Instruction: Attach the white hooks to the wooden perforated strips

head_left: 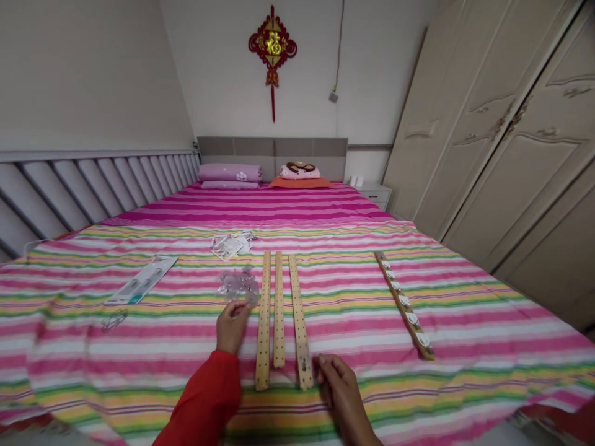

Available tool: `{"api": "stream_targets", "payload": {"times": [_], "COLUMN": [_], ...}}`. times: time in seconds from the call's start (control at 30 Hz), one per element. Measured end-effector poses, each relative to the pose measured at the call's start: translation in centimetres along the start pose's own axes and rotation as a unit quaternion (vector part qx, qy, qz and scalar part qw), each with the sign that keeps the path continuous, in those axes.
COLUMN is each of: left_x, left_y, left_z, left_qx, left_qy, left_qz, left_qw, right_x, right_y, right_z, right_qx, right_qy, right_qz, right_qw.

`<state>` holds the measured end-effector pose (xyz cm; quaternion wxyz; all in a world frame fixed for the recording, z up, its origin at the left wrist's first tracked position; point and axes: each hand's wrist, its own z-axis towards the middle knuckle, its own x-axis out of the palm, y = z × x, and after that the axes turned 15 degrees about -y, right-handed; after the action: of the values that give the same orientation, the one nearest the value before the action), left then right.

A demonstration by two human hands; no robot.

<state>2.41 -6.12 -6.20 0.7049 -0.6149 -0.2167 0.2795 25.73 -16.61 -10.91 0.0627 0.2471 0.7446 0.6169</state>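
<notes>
The middle strip (279, 310), pale wood with holes, lies lengthwise on the striped bed (346, 303). Close on its left is the left strip (263, 319), and on its right the right strip (297, 310); both reach nearer the viewer than it does. A small clear packet (303, 359) sits on the right strip's near end.

Left of the middle strip, beyond the left strip, the left hand (233, 324) reaches to the edge of the clear bags (238, 283), fingertips drawn together; whether they grip one I cannot tell. Right of the middle strip, the right hand (341, 384) is just beside the right strip's near end, fingers bent; I cannot tell whether their tips meet or hold anything.

Farther left of the middle strip are a flat pack (145, 280) and some wires (114, 319); well to its right lies a strip with white hooks (400, 293).
</notes>
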Motion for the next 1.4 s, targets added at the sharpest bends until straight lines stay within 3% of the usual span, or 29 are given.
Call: {"api": "stream_targets", "payload": {"times": [0.03,0.1,0.2,0.3,0.43,0.5,0.6,0.7,0.77,0.87,0.93,1.03,1.13,1.27,1.4], "left_x": [-0.1,-0.2,-0.6,-0.9,-1.1,-1.2,-1.1,-1.0,-0.9,-0.9,-1.1,-1.5,-2.0,-2.5,-2.5], "left_y": [-0.1,-0.4,-0.8,-1.0,-0.6,-0.5,-0.5,-0.6,-0.7,-1.2,-1.9,-3.4,-4.5,-5.1,-5.3], "left_z": [0.1,0.3,0.6,0.6,0.4,0.3,0.4,0.4,0.3,-0.4,-1.4,-3.6,-6.2,-9.1,-10.7], "left_qx": [-0.099,-0.267,-0.4,-0.448,-0.463,-0.461,-0.43,-0.376,-0.316,-0.117,0.066,0.308,0.463,0.563,0.595], "left_qy": [-0.011,-0.016,0.015,0.036,0.058,0.055,0.056,0.061,0.04,-0.003,-0.017,0.0,0.012,0.028,0.049], "left_qz": [-0.058,-0.169,-0.27,-0.329,-0.404,-0.41,-0.394,-0.354,-0.29,-0.148,-0.066,-0.003,0.022,0.038,0.031], "left_qw": [0.993,0.949,0.876,0.83,0.787,0.785,0.81,0.854,0.903,0.982,0.996,0.951,0.886,0.825,0.802], "right_x": [0.0,0.0,0.0,0.3,1.1,1.5,1.9,2.3,2.5,2.7,2.8,3.0,3.3,3.7,3.6], "right_y": [0.2,0.6,1.2,1.9,2.8,3.2,3.5,3.6,3.6,3.6,3.8,4.5,5.7,7.1,7.8], "right_z": [0.1,0.2,0.2,0.3,0.3,0.3,0.2,0.1,0.0,0.0,0.0,-0.3,-0.8,-1.6,-2.2], "right_qx": [-0.004,-0.004,-0.009,-0.015,-0.007,-0.004,-0.008,-0.011,-0.01,-0.007,-0.007,-0.003,0.002,0.002,-0.001], "right_qy": [-0.002,-0.007,-0.01,0.007,0.042,0.052,0.059,0.064,0.068,0.075,0.084,0.103,0.114,0.146,0.159], "right_qz": [0.003,0.012,0.013,0.006,-0.009,-0.014,-0.018,-0.021,-0.021,-0.016,-0.011,0.002,0.034,0.075,0.088], "right_qw": [1.0,1.0,1.0,1.0,0.999,0.999,0.998,0.998,0.997,0.997,0.996,0.995,0.993,0.986,0.983]}}
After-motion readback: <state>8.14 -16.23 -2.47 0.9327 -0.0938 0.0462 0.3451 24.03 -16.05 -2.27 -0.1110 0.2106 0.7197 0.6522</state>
